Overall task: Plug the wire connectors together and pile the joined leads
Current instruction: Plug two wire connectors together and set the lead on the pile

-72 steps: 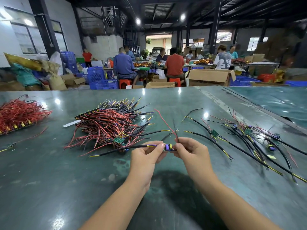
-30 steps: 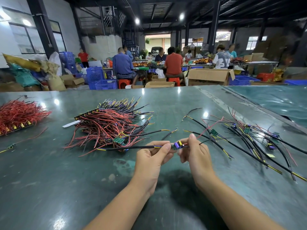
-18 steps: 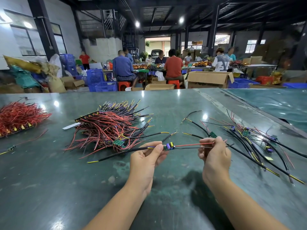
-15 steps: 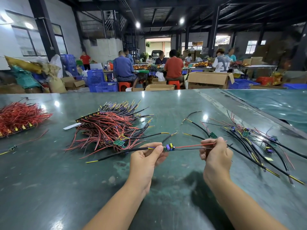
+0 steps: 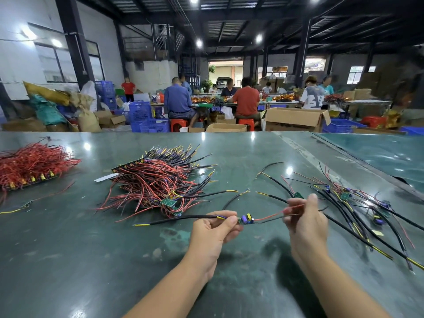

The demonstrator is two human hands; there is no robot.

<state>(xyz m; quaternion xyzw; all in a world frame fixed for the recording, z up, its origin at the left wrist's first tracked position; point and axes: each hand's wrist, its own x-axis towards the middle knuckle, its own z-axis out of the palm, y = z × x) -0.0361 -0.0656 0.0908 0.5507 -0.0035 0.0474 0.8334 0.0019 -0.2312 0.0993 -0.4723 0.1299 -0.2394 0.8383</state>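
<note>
Head view: held above green table (image 5: 68, 260), small circuit board (image 5: 246, 219) pinched with black lead (image 5: 183, 218) by left hand (image 5: 212, 237), red and black wires (image 5: 268, 217) gripped by right hand (image 5: 306, 223), joined-lead pile (image 5: 358, 207) just right.

I see two bare forearms reaching in from the bottom edge, no sleeves anywhere on them up to where the view cuts them off. My left hand (image 5: 212, 235) wears no glove, ring or band, and neither does my right hand (image 5: 306, 222). Both wrists carry no watch or strap. The fingernails that show are short and unpainted.
</note>
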